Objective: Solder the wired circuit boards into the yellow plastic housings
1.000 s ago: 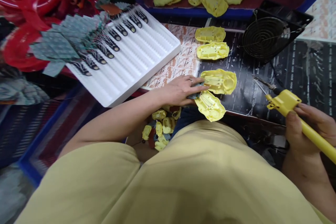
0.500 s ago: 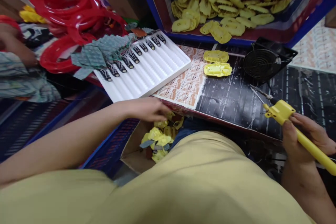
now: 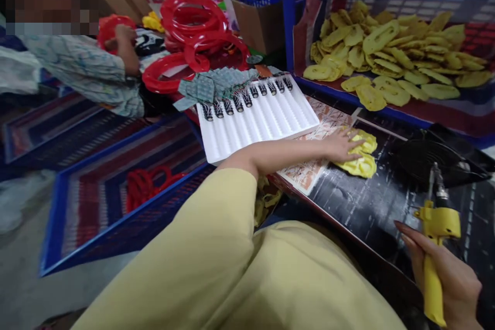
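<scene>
My left hand reaches over two yellow plastic pieces on the black tabletop, its fingers spread over their left part. My right hand is wrapped round a yellow soldering tool, whose metal tip points up and away from me. To the left of the yellow pieces lies a white ridged tray with a row of small black parts with wires along its far side. Green circuit boards are piled at the tray's far left edge.
Behind the table, a blue-rimmed crate holds many yellow pieces. A black fan sits at the right. Red rings are heaped at the back left, beside another person. A blue basket stands lower left.
My left hand has moved from above the box by my lap to the two yellow pieces. The soldering tool now points more upright. The view has swung left.
</scene>
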Available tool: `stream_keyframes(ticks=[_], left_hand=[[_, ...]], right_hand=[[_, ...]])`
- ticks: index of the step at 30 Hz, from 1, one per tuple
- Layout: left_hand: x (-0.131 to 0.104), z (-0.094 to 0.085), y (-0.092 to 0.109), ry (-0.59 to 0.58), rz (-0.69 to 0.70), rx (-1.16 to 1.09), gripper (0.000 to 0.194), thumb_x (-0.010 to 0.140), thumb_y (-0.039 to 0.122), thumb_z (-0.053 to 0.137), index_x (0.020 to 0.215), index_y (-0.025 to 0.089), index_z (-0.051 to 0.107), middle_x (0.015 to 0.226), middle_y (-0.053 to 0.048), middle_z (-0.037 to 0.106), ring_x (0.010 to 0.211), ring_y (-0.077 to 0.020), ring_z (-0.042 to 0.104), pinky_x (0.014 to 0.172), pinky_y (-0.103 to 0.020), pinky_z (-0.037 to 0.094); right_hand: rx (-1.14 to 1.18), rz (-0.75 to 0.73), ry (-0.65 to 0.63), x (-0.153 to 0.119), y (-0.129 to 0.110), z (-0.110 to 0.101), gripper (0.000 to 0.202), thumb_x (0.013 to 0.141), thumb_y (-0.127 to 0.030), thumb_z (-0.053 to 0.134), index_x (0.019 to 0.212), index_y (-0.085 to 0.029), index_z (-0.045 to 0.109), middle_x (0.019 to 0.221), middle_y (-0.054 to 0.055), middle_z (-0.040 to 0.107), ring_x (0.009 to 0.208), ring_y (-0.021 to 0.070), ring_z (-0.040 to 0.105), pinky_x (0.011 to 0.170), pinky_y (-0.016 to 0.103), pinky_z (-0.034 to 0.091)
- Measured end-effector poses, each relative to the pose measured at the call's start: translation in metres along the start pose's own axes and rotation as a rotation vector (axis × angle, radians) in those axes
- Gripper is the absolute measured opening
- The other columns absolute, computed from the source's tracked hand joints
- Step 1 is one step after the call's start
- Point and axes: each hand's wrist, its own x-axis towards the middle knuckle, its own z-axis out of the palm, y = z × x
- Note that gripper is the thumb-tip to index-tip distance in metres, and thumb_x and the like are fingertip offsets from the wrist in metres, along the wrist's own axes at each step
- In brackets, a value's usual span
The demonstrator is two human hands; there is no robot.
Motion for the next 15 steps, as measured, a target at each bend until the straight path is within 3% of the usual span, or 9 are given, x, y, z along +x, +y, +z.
stream_keyframes(ticks=[2,4,6,7,10,13,15], left_hand=[[-0.026,0.013,0.023,-0.011,0.020,-0.043,0.081,0.113,0.057,0.039,0.179,0.013,0.026,0.188,-0.019,0.008,0.177,-0.0377,0.006,0.146,-0.054,0.011],[-0.048,0.018,0.041,-0.029,0.032,-0.104,0.085,0.113,0.059,0.041,0.180,0.010,0.023,0.188,-0.021,0.008,0.177,-0.0382,0.006,0.146,-0.055,0.014],[-0.067,0.010,0.040,0.010,0.044,-0.118,0.085,0.112,0.055,0.047,0.179,0.008,0.025,0.188,-0.022,0.009,0.177,-0.0378,0.008,0.145,-0.055,0.019],[-0.075,0.003,0.030,0.056,0.038,-0.096,0.082,0.111,0.050,0.052,0.178,0.009,0.029,0.188,-0.022,0.011,0.178,-0.0370,0.010,0.144,-0.055,0.021],[-0.105,-0.029,-0.035,0.227,-0.127,0.048,0.060,0.107,0.027,0.058,0.166,0.017,0.055,0.186,-0.015,0.028,0.176,-0.0355,0.021,0.144,-0.059,0.021],[-0.145,-0.055,-0.118,0.354,-0.497,0.149,0.047,0.103,0.018,0.061,0.149,0.020,0.072,0.179,-0.012,0.045,0.172,-0.0410,0.030,0.140,-0.065,0.024],[-0.169,-0.062,-0.163,0.398,-0.681,0.230,0.046,0.099,0.015,0.062,0.143,0.016,0.075,0.178,-0.014,0.046,0.172,-0.0427,0.028,0.141,-0.066,0.019]], right_hand=[[0.021,-0.159,-0.035,0.016,-0.003,0.010,0.059,0.094,-0.029,0.079,0.144,-0.057,0.067,0.099,-0.009,0.085,0.063,0.0271,0.079,0.053,0.031,0.068],[0.051,-0.251,-0.027,0.030,-0.008,0.022,0.049,0.093,-0.029,0.083,0.137,-0.048,0.072,0.097,-0.005,0.084,0.062,0.0273,0.078,0.050,0.032,0.067],[0.090,-0.294,-0.039,0.039,-0.012,0.036,0.028,0.093,-0.034,0.085,0.118,-0.041,0.075,0.091,-0.003,0.082,0.058,0.0274,0.076,0.047,0.035,0.066],[0.099,-0.307,-0.052,0.040,-0.012,0.043,0.021,0.093,-0.036,0.085,0.111,-0.039,0.074,0.089,-0.003,0.080,0.058,0.0279,0.075,0.048,0.038,0.066],[0.069,-0.351,-0.077,0.036,-0.006,0.055,0.017,0.095,-0.041,0.083,0.105,-0.035,0.070,0.090,-0.002,0.079,0.063,0.0293,0.075,0.055,0.044,0.067],[-0.008,-0.387,-0.068,0.030,0.001,0.056,0.021,0.102,-0.046,0.076,0.109,-0.028,0.066,0.092,0.003,0.078,0.065,0.0262,0.074,0.057,0.042,0.062],[-0.034,-0.386,-0.068,0.029,0.001,0.051,0.022,0.105,-0.045,0.071,0.111,-0.024,0.064,0.097,0.006,0.079,0.066,0.0234,0.072,0.058,0.039,0.060]])
